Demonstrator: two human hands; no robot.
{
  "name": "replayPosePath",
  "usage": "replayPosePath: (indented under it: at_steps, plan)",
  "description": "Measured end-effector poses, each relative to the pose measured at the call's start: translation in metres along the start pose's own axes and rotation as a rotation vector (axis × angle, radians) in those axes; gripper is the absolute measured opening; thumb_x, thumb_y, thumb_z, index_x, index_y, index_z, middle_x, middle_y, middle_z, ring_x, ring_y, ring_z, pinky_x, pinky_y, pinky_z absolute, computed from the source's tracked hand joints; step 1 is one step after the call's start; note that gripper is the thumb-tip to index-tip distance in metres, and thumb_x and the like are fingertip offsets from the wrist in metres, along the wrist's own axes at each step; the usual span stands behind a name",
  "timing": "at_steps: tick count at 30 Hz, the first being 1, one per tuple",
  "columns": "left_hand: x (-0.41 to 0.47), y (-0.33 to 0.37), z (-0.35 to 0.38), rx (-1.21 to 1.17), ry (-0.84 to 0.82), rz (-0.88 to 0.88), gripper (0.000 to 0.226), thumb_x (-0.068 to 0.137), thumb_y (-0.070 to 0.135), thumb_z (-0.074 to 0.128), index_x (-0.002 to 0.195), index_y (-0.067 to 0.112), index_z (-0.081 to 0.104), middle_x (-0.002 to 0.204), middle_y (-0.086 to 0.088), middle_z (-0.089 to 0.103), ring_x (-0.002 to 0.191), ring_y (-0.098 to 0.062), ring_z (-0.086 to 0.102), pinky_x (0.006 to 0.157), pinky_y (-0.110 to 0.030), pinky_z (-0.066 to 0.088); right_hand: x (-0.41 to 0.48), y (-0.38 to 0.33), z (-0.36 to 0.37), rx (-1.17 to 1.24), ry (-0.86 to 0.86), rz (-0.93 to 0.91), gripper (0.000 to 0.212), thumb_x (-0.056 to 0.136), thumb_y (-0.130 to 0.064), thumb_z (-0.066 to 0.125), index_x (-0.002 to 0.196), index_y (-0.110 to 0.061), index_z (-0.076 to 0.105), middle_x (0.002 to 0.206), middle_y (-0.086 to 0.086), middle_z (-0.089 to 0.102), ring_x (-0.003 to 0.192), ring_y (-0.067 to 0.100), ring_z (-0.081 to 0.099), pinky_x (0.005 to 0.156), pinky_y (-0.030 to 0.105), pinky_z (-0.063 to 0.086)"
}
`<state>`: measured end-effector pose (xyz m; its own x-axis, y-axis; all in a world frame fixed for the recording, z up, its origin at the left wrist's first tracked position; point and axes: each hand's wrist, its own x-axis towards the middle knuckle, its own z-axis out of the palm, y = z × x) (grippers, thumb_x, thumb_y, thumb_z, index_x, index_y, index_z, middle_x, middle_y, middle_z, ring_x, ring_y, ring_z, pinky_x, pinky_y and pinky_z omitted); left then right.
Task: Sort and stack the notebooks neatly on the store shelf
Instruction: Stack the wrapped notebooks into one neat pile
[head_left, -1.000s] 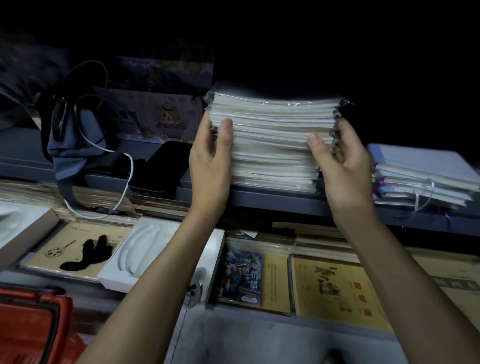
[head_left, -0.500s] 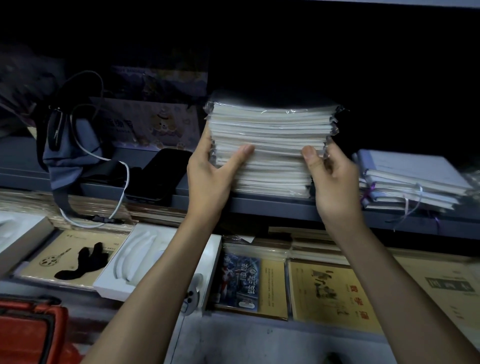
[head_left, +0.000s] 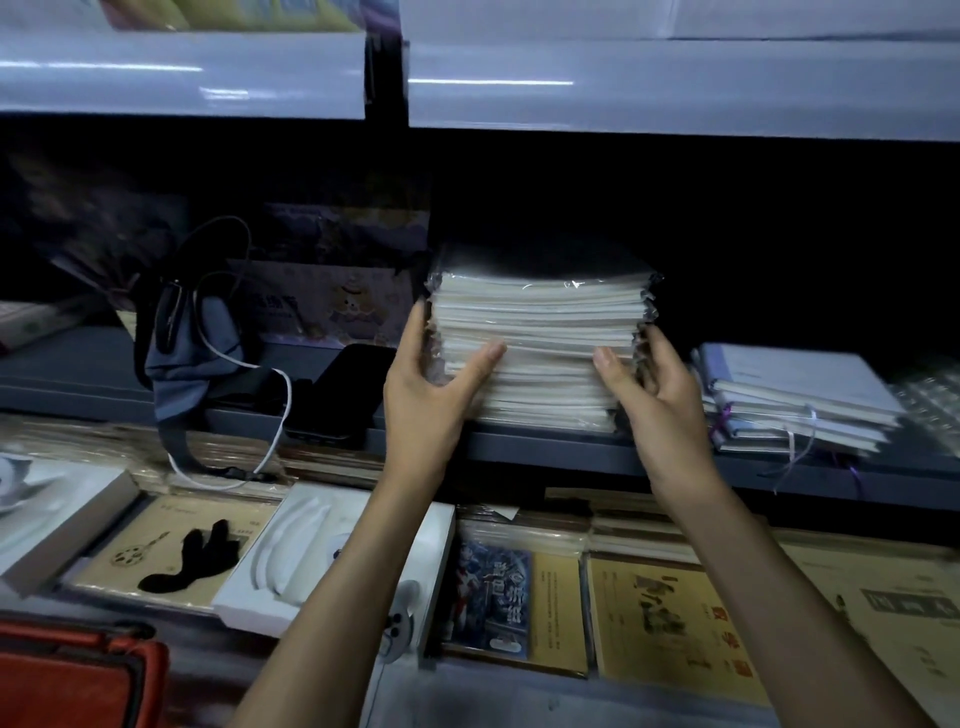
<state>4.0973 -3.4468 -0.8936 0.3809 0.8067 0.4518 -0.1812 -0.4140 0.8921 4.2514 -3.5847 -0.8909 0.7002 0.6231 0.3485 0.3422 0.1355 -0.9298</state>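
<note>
A tall stack of plastic-wrapped white notebooks (head_left: 540, 332) sits on the dark grey shelf (head_left: 545, 454). My left hand (head_left: 426, 395) clasps its lower left corner, fingers up along the side and thumb across the front. My right hand (head_left: 660, 400) clasps the lower right corner, thumb on the front and fingers curled round the side. To the right on the same shelf lies a lower, slanted stack of ribbon-marked notebooks (head_left: 795, 400).
A grey-blue bag (head_left: 192, 353) with a white cable and a black phone (head_left: 343, 395) lie left of the stack. Below, brown-covered notebooks (head_left: 649, 618) and a white box (head_left: 311, 561) lie flat. A red case (head_left: 78, 675) sits bottom left. An upper shelf (head_left: 623, 83) hangs overhead.
Both hands have slid down the sides of the stack toward its base, the left thumb now lying across the front. The view has tilted up, showing the upper shelf.
</note>
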Motion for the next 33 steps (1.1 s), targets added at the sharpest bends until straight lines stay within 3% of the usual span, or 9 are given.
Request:
replayPosePath:
  at_steps: [2, 5, 11, 15, 20, 24, 26, 30, 33]
  plan:
    - [-0.007, 0.0, -0.003, 0.019, -0.01, -0.046, 0.084, 0.086, 0.038, 0.086, 0.157, 0.019, 0.046, 0.148, 0.021, 0.056, 0.128, 0.019, 0.051, 0.114, -0.016, 0.041, -0.001, 0.002, -0.001, 0.006, -0.022, -0.002, 0.07, 0.097, -0.039, 0.067, 0.158, -0.024, 0.037, 0.154, -0.011, 0.049, 0.138, 0.002, 0.048, 0.116, 0.024, 0.039]
    - [-0.012, -0.006, -0.006, 0.025, -0.047, -0.061, 0.078, 0.091, 0.028, 0.081, 0.157, 0.018, 0.043, 0.131, 0.038, 0.044, 0.106, 0.041, 0.041, 0.095, 0.006, 0.035, -0.002, 0.003, -0.001, 0.016, -0.028, -0.002, 0.064, 0.096, -0.037, 0.068, 0.154, -0.023, 0.044, 0.146, -0.013, 0.057, 0.131, -0.001, 0.054, 0.114, 0.023, 0.042]
    - [-0.007, -0.002, -0.009, 0.055, -0.046, -0.047, 0.05, 0.089, 0.009, 0.082, 0.129, 0.023, 0.057, 0.108, 0.034, 0.056, 0.093, 0.035, 0.053, 0.082, 0.005, 0.039, -0.003, 0.003, 0.006, 0.032, 0.019, 0.022, 0.074, 0.093, -0.046, 0.069, 0.156, -0.022, 0.04, 0.157, -0.008, 0.046, 0.142, 0.005, 0.044, 0.118, 0.027, 0.035]
    - [-0.004, -0.003, -0.011, 0.045, -0.048, -0.034, 0.048, 0.088, 0.01, 0.083, 0.131, 0.017, 0.063, 0.112, 0.029, 0.062, 0.097, 0.03, 0.057, 0.085, 0.001, 0.042, 0.001, 0.006, 0.007, 0.001, 0.063, 0.017, 0.061, 0.097, -0.032, 0.067, 0.152, -0.024, 0.04, 0.139, -0.021, 0.051, 0.116, -0.022, 0.049, 0.089, -0.004, 0.037]
    - [0.0, -0.006, -0.012, 0.033, -0.007, -0.039, 0.055, 0.084, 0.013, 0.087, 0.133, 0.017, 0.064, 0.104, 0.034, 0.06, 0.094, 0.033, 0.055, 0.083, 0.002, 0.041, 0.004, 0.013, 0.006, -0.042, 0.065, -0.035, 0.06, 0.096, -0.04, 0.07, 0.144, -0.009, 0.055, 0.141, 0.009, 0.063, 0.13, 0.018, 0.059, 0.111, 0.03, 0.047]
    - [0.005, -0.01, -0.015, 0.027, 0.011, -0.055, 0.074, 0.076, 0.029, 0.09, 0.142, 0.011, 0.062, 0.109, 0.036, 0.063, 0.103, 0.025, 0.059, 0.092, -0.005, 0.045, 0.003, 0.008, 0.007, -0.036, 0.09, -0.068, 0.035, 0.099, -0.029, 0.068, 0.128, -0.007, 0.067, 0.114, -0.007, 0.072, 0.107, 0.001, 0.065, 0.093, 0.017, 0.049]
    - [0.005, -0.011, -0.015, 0.009, -0.011, -0.048, 0.069, 0.083, 0.017, 0.087, 0.145, 0.007, 0.058, 0.11, 0.034, 0.06, 0.098, 0.03, 0.056, 0.089, 0.0, 0.043, 0.004, 0.006, 0.007, -0.061, 0.084, -0.077, 0.032, 0.099, -0.029, 0.068, 0.125, -0.011, 0.068, 0.109, -0.013, 0.071, 0.102, -0.003, 0.064, 0.088, 0.013, 0.046]
    - [0.009, -0.007, -0.016, 0.048, -0.107, -0.031, 0.059, 0.091, 0.008, 0.081, 0.143, 0.012, 0.054, 0.127, 0.023, 0.059, 0.104, 0.03, 0.055, 0.09, 0.001, 0.041, 0.003, 0.004, 0.007, -0.076, 0.052, -0.075, 0.04, 0.1, -0.032, 0.066, 0.136, -0.014, 0.063, 0.125, -0.009, 0.07, 0.116, 0.004, 0.064, 0.098, 0.019, 0.048]
    - [0.012, -0.005, -0.016, 0.059, -0.148, -0.051, 0.048, 0.091, 0.003, 0.079, 0.133, 0.013, 0.058, 0.118, 0.022, 0.064, 0.103, 0.022, 0.061, 0.09, -0.003, 0.044, 0.003, 0.006, 0.008, -0.071, 0.021, -0.077, 0.046, 0.101, -0.041, 0.062, 0.14, -0.017, 0.059, 0.135, -0.005, 0.066, 0.128, 0.011, 0.06, 0.112, 0.037, 0.046]
